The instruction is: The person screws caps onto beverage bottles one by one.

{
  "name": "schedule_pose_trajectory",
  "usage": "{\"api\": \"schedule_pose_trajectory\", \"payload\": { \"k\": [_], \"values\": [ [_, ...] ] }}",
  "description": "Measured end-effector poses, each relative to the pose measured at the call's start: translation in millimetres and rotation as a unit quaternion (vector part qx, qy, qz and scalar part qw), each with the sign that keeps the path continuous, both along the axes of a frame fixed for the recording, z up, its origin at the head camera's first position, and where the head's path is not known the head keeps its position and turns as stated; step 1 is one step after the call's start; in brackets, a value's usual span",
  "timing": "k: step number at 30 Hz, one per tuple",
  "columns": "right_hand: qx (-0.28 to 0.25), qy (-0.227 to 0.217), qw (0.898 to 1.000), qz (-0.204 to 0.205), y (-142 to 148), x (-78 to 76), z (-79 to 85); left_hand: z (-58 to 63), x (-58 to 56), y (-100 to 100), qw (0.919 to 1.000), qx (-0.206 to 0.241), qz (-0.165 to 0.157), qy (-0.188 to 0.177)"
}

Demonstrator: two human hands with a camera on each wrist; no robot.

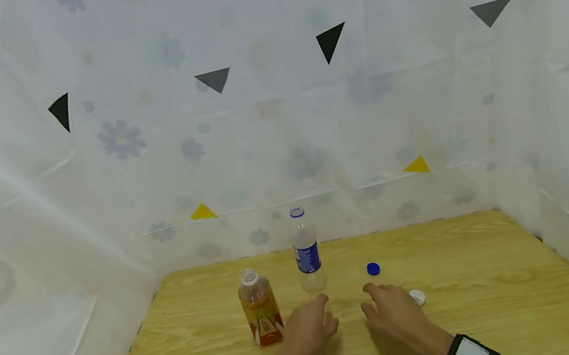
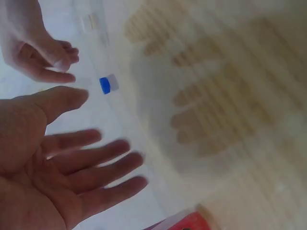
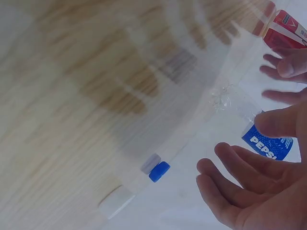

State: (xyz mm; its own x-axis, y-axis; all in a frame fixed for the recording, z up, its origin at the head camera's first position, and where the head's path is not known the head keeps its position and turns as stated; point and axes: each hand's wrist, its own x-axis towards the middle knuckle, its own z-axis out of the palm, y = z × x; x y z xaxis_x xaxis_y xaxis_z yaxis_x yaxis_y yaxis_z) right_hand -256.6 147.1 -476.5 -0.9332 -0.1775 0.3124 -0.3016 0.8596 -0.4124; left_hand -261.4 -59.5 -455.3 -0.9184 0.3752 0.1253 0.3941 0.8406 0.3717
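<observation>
My left hand (image 1: pixel 307 329) hovers over the table, its fingers extended and holding nothing. Just left of it stands an uncapped bottle with a red and yellow label (image 1: pixel 263 314). Farther back, an uncapped clear Pepsi bottle (image 1: pixel 308 259) is upright, its blue label readable in the right wrist view. My right hand (image 1: pixel 400 317) is also above the table, fingers loosely extended, with nothing in its grasp. A blue bottle cap (image 1: pixel 373 269) lies beyond that hand. Partly hidden beside the right hand is a white bottle cap (image 1: pixel 417 297).
The wooden table (image 1: pixel 480 282) is enclosed by pale flowered sheeting (image 1: pixel 267 142) at the back and both sides. Black, grey and yellow triangles are stuck on the sheeting. Each wrist wears a white and black band.
</observation>
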Motion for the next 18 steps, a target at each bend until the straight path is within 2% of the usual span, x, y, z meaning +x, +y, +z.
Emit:
{"api": "schedule_pose_trajectory", "payload": {
  "k": [6,10,15,18],
  "values": [
    [-0.001,0.006,1.000,0.008,1,0.2,-1.0,8.7,-2.2,-8,0.9985,-0.052,-0.018,-0.006],
    [-0.001,0.002,1.000,0.004,3,-0.5,-3.6,10.5,-2.6,-10,0.9976,-0.064,-0.027,-0.005],
    [0.004,0.011,1.000,0.002,4,0.2,-5.3,10.7,-2.0,-10,0.9973,-0.062,-0.036,-0.014],
    [0.005,0.011,1.000,0.004,4,0.5,-5.5,19.5,-3.1,-12,0.9986,-0.036,-0.038,-0.011]
  ]
}}
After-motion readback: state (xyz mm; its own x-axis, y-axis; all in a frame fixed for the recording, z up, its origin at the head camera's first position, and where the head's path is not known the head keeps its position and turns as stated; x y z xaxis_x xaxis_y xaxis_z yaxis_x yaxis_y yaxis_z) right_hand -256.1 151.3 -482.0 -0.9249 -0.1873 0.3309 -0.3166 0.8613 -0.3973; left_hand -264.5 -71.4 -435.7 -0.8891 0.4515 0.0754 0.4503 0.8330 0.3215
